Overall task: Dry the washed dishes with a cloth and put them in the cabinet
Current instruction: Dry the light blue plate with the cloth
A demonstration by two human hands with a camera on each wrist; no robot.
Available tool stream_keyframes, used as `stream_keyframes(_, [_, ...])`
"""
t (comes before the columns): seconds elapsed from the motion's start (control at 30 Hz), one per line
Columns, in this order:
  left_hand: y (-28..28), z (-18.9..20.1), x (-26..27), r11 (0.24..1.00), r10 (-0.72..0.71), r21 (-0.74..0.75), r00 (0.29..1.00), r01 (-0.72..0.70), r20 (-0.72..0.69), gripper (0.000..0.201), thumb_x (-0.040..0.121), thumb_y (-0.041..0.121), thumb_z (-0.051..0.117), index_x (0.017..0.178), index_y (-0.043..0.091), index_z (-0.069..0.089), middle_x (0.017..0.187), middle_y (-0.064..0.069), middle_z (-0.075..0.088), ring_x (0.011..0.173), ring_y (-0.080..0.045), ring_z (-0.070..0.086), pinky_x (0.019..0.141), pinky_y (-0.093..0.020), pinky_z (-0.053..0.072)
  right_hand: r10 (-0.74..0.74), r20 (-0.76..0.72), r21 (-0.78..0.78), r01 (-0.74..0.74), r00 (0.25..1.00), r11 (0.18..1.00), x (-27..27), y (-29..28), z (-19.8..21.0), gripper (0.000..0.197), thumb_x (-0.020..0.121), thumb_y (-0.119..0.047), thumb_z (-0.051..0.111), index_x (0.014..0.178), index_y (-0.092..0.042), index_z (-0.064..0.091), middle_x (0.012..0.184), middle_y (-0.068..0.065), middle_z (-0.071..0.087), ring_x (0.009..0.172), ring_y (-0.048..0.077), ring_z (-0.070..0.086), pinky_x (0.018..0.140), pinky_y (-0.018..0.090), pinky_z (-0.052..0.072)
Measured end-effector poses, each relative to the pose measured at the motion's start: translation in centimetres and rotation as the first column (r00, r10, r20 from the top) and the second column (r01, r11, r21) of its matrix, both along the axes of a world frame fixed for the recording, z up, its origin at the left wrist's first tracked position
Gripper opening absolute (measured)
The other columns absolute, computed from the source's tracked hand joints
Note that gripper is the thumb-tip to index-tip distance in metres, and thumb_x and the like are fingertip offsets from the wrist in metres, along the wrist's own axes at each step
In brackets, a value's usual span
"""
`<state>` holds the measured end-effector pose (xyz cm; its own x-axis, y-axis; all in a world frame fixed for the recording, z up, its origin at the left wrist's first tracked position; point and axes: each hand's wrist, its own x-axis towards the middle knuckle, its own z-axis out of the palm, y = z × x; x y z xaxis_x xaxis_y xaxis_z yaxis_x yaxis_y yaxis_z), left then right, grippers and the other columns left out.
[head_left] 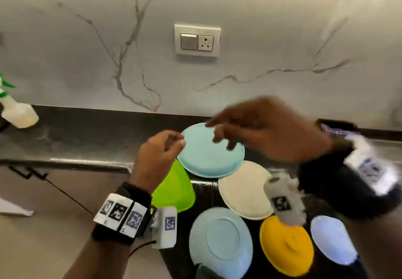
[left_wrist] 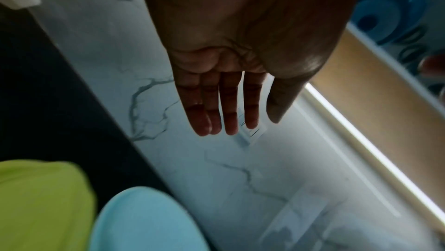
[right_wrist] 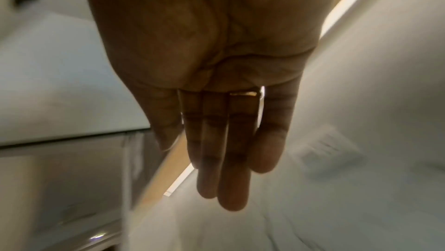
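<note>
Several washed dishes lie upside down on the dark counter (head_left: pixel 91 135): a light blue plate (head_left: pixel 208 159), a green bowl (head_left: pixel 174 189), a cream plate (head_left: pixel 241 194), a pale blue plate (head_left: pixel 220 241), a yellow bowl (head_left: pixel 285 248) and a small whitish bowl (head_left: pixel 332 239). My left hand (head_left: pixel 176 140) hovers at the light blue plate's left rim and holds nothing; its fingers (left_wrist: pixel 228 114) are straight. My blurred right hand (head_left: pixel 214 131) hangs over the same plate (left_wrist: pixel 144 220), fingers (right_wrist: pixel 231 179) straight and empty. A checked cloth (head_left: pixel 332 129) lies at the far right.
A spray bottle (head_left: pixel 17 113) stands at the far left against the marble wall. A switch and socket plate (head_left: pixel 197 39) sits on the wall above the dishes. A steel rail (head_left: pixel 87 163) borders the counter. Blue dishes (left_wrist: pixel 395 7) show on a shelf overhead.
</note>
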<state>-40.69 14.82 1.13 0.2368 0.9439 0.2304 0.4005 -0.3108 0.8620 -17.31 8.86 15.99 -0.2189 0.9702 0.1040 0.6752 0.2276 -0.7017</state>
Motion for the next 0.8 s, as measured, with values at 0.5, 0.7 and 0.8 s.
stream_keyframes(0.5, [9.0,-10.7,8.2,0.943,-0.163,-0.329,0.804,-0.043,-0.572,0.059,0.095,0.044,0.065,0.142,0.012,0.051,0.143,-0.016,0.055,0.13,-0.033,0.053,0.108,-0.039,0.043,-0.717,-0.008,-0.604,0.568,0.697,0.559,10.5,5.3,-24.2,0.021,0.097,-0.011,0.06,0.117,-0.006,0.064,0.109,0.014,0.066,0.096,0.026,0.067,0.072,0.035,0.059])
stream_keyframes(0.7, [7.6,-12.7,11.8,0.941,-0.165,-0.33,0.746,-0.077,-0.645,0.065,0.094,0.046,0.064,0.146,0.011,0.046,0.146,-0.016,0.048,0.138,-0.033,0.044,0.114,-0.038,0.036,-0.793,-0.089,-0.677,0.548,0.603,0.492,12.4,8.6,-27.3,0.017,0.098,-0.008,0.057,0.114,-0.007,0.061,0.09,0.015,0.068,0.064,0.02,0.066,0.057,0.032,0.055])
stream_keyframes(0.8, [7.4,-12.8,12.4,0.941,-0.129,-0.32,0.765,-0.106,-0.631,0.063,0.093,0.043,0.066,0.143,0.009,0.049,0.144,-0.016,0.049,0.138,-0.032,0.042,0.114,-0.038,0.034,-0.822,-0.112,-0.711,0.534,0.558,0.459,12.8,10.2,-28.4,0.013,0.096,-0.008,0.058,0.099,0.003,0.066,0.078,0.016,0.066,0.057,0.023,0.062,0.054,0.032,0.05])
